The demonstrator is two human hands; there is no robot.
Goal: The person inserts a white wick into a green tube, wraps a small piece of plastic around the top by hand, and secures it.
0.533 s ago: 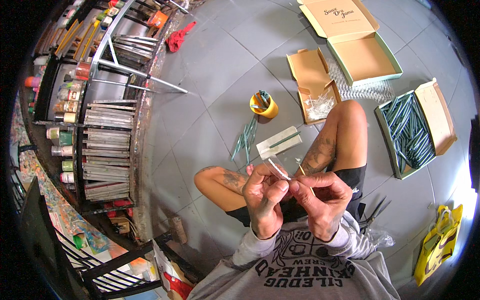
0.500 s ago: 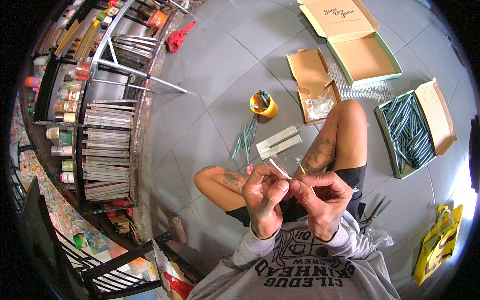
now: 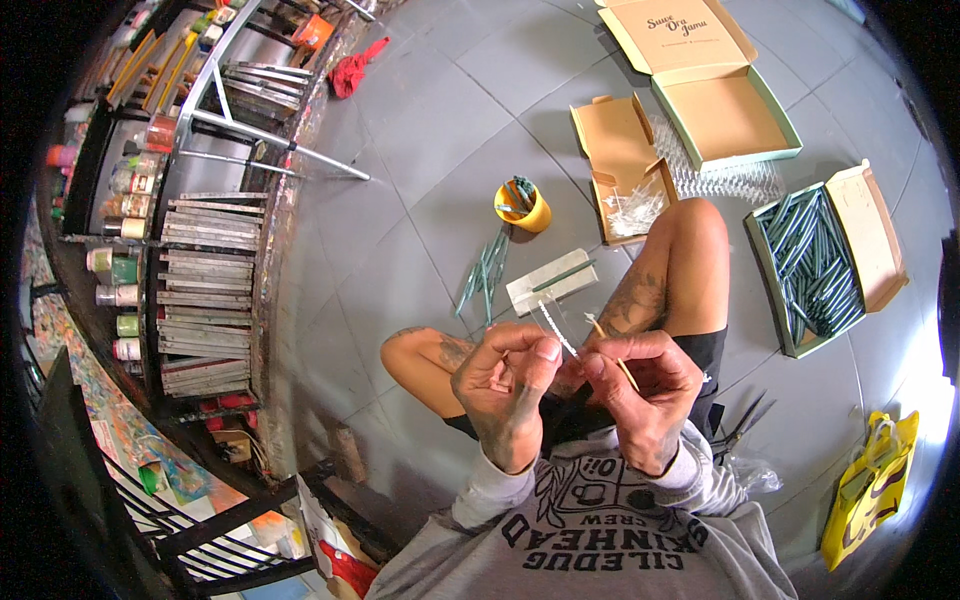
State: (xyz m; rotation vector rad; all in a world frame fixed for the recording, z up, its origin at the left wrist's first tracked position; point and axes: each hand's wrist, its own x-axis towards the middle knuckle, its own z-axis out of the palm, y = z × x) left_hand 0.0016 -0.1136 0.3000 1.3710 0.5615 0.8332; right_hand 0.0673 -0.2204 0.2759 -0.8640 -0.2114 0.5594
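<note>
My right hand (image 3: 640,395) pinches a small clear plastic strip (image 3: 562,328) with a line of white print. The same fingers hold a thin wooden stick (image 3: 629,376), slanting up past the fingertips with something whitish near its top end. My left hand (image 3: 508,390) is closed, thumb against forefinger, close beside the strip's left edge. Whether anything sits in that pinch is hidden. Just beyond the hands, a dark green pencil-like stick (image 3: 565,276) lies on a pale flat block (image 3: 525,294).
Green sticks (image 3: 484,270) lie by a yellow cup (image 3: 537,217). Beyond my knee are a cardboard box with white pieces (image 3: 608,130), an empty box (image 3: 725,120) and clear wrap (image 3: 725,178). Right: a box of green sticks (image 3: 810,265), scissors (image 3: 745,420), a yellow bag (image 3: 875,490). Left: paint shelves (image 3: 205,290).
My left hand has moved left, away from the right hand. The clear strip now stands more upright, and the wooden stick leans more. My right hand has hardly moved.
</note>
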